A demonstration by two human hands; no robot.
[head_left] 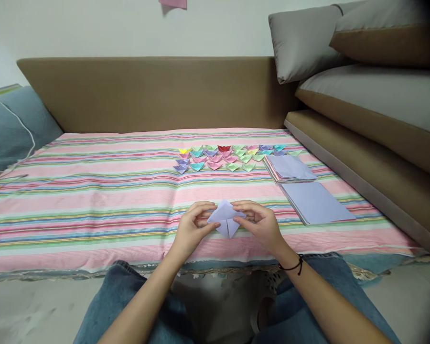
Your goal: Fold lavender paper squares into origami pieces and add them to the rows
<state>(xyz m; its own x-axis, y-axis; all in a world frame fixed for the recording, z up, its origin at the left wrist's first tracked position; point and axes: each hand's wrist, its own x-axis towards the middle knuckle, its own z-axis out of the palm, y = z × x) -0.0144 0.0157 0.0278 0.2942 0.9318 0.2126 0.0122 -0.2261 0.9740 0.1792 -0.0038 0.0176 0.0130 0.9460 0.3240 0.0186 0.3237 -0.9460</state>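
A small lavender sheet of origami paper (225, 211), folded to a diamond with a slit down its lower half, is held up between both hands over the front of the striped cloth. My left hand (196, 222) pinches its left corner between thumb and fingers. On the opposite corner, my right hand (260, 220) grips in the same way, a dark cord bracelet round the wrist. Beyond the hands lie rows of folded paper boats (215, 165) in pink, green, blue, purple, yellow and red.
To the right lie a stack of lavender paper (317, 203) and a mixed-colour paper stack (290, 168). Large grey-brown cushions (372, 102) are piled along the right side. The striped cloth (93, 191) covers the seat. A white cable (25, 124) hangs at the left.
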